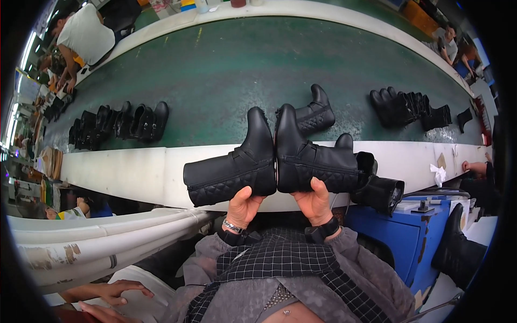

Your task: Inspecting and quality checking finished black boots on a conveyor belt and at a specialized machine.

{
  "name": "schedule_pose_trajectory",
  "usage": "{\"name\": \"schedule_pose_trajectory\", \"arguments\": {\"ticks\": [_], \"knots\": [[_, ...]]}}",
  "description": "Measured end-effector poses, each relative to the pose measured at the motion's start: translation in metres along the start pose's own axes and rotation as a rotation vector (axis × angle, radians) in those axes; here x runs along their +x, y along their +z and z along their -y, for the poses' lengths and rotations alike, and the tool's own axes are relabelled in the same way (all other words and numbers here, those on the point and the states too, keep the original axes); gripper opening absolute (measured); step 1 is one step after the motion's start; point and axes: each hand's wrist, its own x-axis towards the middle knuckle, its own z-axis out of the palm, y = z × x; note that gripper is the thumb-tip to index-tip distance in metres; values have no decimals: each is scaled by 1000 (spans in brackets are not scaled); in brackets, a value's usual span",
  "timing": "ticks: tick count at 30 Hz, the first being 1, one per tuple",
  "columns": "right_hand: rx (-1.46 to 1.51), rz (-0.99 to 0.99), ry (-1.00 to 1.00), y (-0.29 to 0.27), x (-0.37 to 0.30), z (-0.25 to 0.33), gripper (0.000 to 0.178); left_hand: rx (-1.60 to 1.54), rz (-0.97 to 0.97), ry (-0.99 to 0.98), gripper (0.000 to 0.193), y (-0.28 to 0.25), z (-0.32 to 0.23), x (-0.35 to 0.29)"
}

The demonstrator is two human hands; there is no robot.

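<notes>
Two black boots with quilted heels and side zips are held up sole to sole in front of me. My left hand (244, 208) is closed around the heel of the left boot (231, 167), whose shaft points left. In my right hand (314, 203) is the right boot (307, 161), its shaft pointing right; the thumb lies over the heel. The fingers of both hands are mostly hidden behind the boots. Just beyond, another quilted black boot (316, 114) lies on the green belt (231, 64). More black boots (381, 192) are by the right boot's shaft.
A white ledge (124, 171) borders the belt. Boot groups stand at left (144, 121) and right (401, 106). White pipes (107, 237) run at lower left, near another person's hands (116, 293). A blue cabinet (393, 231) stands at right. Other people sit along the belt.
</notes>
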Motion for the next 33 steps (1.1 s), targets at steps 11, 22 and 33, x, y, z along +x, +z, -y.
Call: {"name": "schedule_pose_trajectory", "arguments": {"ticks": [11,22,33], "knots": [[19,39,-23,-3,-12,16,39,-18,79,-40,52,12,11,2],[-10,24,17,-6,-24,23,49,27,52,-8,57,6,24,-9],[-33,97,51,-8,-23,27,51,124,17,12,62,-9,16,-12]]}}
